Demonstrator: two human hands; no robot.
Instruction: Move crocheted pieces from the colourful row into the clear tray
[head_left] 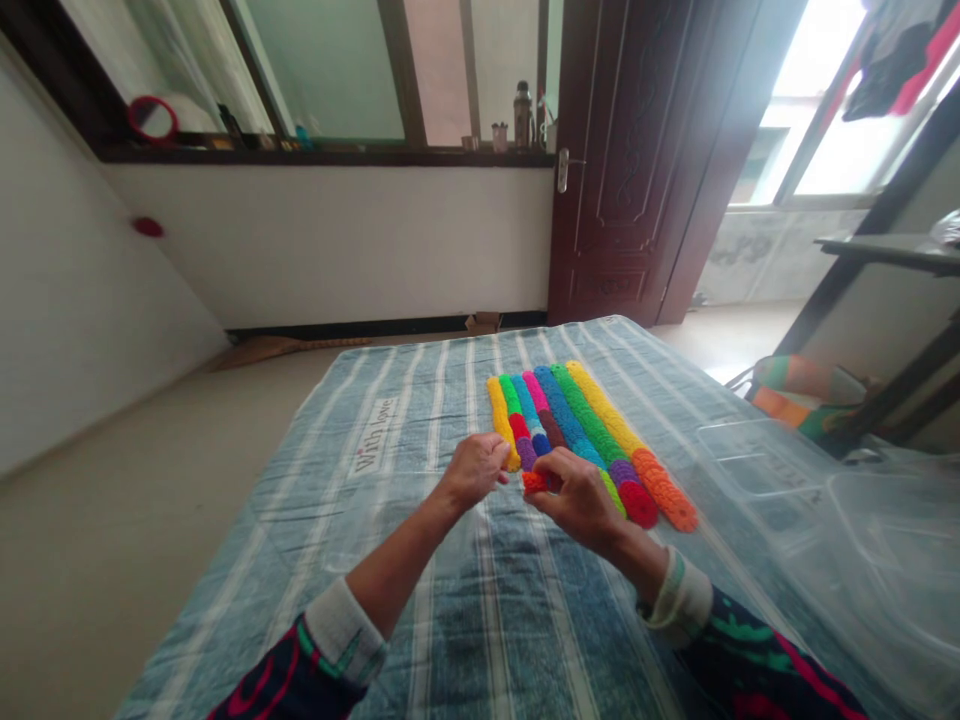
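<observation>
Several rows of small colourful crocheted discs (581,425) lie side by side on a blue striped cloth (420,420) covering a table. The rows are yellow, green, blue, pink and red, with orange and red discs at the near end. My left hand (474,470) is closed in a pinch at the near end of the left yellow row. My right hand (577,495) is closed on a small red-orange disc (534,482) at the near end of the middle rows. Both hands almost touch each other.
A clear plastic sheet and clear boxes (810,500) lie on the table's right side. A dark wooden door (637,150) stands behind the table. A window sill (322,150) carries bottles and a red mirror. A striped stool (802,395) stands at the right.
</observation>
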